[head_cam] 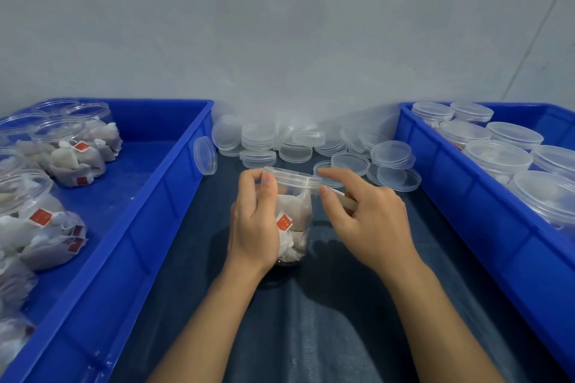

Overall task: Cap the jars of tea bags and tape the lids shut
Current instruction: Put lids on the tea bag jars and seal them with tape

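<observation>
Your left hand (253,227) wraps the side of a clear plastic jar of tea bags (294,224), fingers curled round its wall and the thumb (270,188) pressed against the edge of the clear lid (292,178) that sits on the jar's mouth. The jar stands upright on the dark cloth-covered table (311,320), midway between the two blue bins. A red tag (284,222) of one tea bag shows through the jar wall.

Your right hand (370,221) is just right of the lid, index finger stretched toward the rim and thumb below it; a pale strip of tape (345,198) runs from the lid's edge back under the fingers. Whether the fingers pinch the strip or merely lie over it cannot be told.

Behind the jar, a heap of loose clear lids (298,141) lies against the wall; one lid (205,155) leans on the left blue bin (149,211). That bin holds uncapped jars of tea bags (67,149). The right blue bin (466,211) holds capped jars (497,157).
</observation>
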